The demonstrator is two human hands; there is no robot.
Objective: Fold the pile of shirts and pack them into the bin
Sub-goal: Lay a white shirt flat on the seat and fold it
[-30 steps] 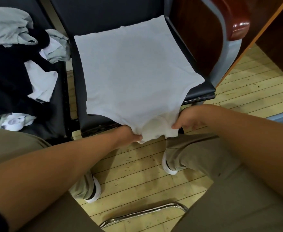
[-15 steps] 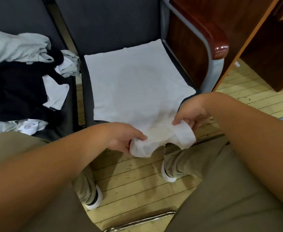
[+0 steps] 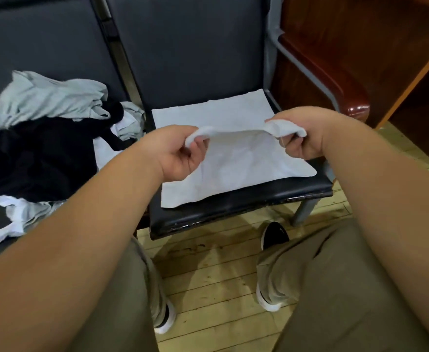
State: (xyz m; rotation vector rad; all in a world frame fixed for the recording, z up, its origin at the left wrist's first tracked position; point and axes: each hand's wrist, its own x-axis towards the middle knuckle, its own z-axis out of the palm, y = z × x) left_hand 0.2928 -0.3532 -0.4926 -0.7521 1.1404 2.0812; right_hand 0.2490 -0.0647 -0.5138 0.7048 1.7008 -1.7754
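Folding step, mid-fold. White shirt [image 3: 236,161] spread flat on black chair seat [image 3: 233,209], near edge raised clear of the seat and pinched at either corner: left hand [image 3: 180,153] and right hand [image 3: 301,141], each with fingers curled round bunched cloth. Next move, as judged: raised edge carried over toward the far edge and laid down square, both corners kept level against skew. Unfolded pile [image 3: 43,128] of grey, black and white garments on the neighbouring seat, count not tellable. Bin out of view; collar and sleeves of the shirt not distinguishable.
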